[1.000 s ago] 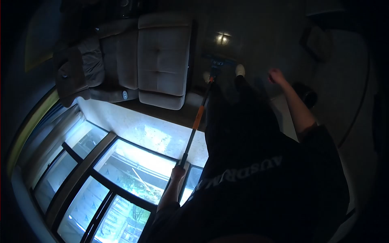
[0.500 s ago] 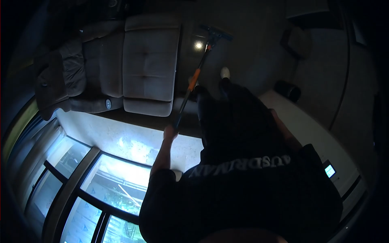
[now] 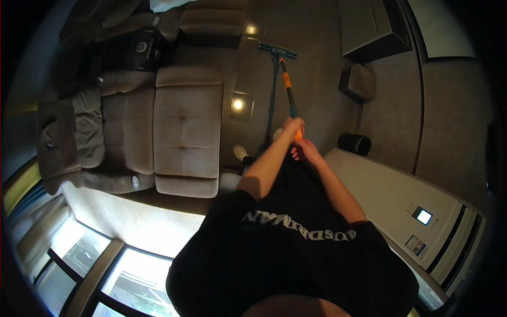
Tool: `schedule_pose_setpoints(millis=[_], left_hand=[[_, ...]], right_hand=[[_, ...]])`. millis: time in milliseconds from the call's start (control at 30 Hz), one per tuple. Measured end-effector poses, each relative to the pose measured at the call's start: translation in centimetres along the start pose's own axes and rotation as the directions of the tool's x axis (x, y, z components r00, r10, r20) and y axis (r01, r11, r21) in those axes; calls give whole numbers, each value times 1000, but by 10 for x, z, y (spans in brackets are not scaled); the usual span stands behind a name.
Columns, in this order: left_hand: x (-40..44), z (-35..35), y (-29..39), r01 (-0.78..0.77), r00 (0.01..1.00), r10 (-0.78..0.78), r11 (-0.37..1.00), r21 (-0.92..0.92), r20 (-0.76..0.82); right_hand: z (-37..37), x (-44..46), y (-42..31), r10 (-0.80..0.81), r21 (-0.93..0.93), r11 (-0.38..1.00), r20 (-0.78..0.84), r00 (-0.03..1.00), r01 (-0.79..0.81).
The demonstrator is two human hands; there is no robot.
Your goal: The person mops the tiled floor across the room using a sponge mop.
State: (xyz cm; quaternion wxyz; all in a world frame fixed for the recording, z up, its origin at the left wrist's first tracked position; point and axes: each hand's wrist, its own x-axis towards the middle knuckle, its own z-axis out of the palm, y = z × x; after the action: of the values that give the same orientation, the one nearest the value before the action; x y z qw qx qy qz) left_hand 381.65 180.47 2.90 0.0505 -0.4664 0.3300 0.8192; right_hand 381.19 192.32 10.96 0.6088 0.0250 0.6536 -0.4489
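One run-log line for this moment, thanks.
left hand: gripping pole | right hand: by pole, grip unclear | pole head: over tiled floor

Stretch of slim orange-and-black pole (image 3: 288,82) hidden inside bare left hand (image 3: 293,127). Pole's near end lost by bare right hand (image 3: 308,151) — whether fingers grip it, cannot tell. Underside of wide dark-blue flat cleaning head (image 3: 277,51) out of sight. One pale shoe (image 3: 275,134) mostly behind left forearm. White crumpled cloth (image 3: 170,4) and dark boxy cabinet (image 3: 372,26) cut by top edge. Small printed label (image 3: 415,245) on white air conditioner (image 3: 380,190) — too small to read.
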Motion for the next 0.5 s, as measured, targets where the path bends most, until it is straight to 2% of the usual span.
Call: schedule_pose_setpoints(millis=[33,100,133,200,233,300,333,367,400,433,467,500], left_hand=[[-7,4,-15,46,999,-46,999,8,12],[8,4,-55,67,977,-50,995,79,-205],[7,1,-50,107,980,-112,994,-36,-162],[11,-7,-28,197,974,-219,946,-258,-57],[13,-5,-16,208,967,-224,969,-131,-122],[12,4,3,244,946,-208,962,125,-249],[35,3,-7,245,948,-201,956,163,-249],[29,10,-2,192,947,-188,981,-11,-261],[16,14,19,248,940,-181,945,214,-290],[21,17,15,212,946,-168,967,140,-277],[47,13,-2,259,939,-178,929,263,-295],[25,31,32,268,924,-185,938,221,-334]], right_hand=[[10,-7,-5,13,103,995,25,1000,-15],[14,-16,-11,183,217,955,97,978,-200],[12,-15,-16,268,262,918,143,953,-298],[-2,11,-9,306,253,905,172,937,-342],[-6,25,-12,324,248,898,186,928,-363],[-14,47,-22,421,81,893,199,885,-443],[-18,56,-30,429,8,898,210,878,-441],[-22,63,-34,438,-65,898,219,872,-435],[-28,69,-34,415,-77,909,254,874,-409],[-35,75,-32,392,-89,920,288,874,-383],[-42,82,-31,425,-195,904,306,852,-380],[-37,76,-52,377,-219,921,297,877,-322]])
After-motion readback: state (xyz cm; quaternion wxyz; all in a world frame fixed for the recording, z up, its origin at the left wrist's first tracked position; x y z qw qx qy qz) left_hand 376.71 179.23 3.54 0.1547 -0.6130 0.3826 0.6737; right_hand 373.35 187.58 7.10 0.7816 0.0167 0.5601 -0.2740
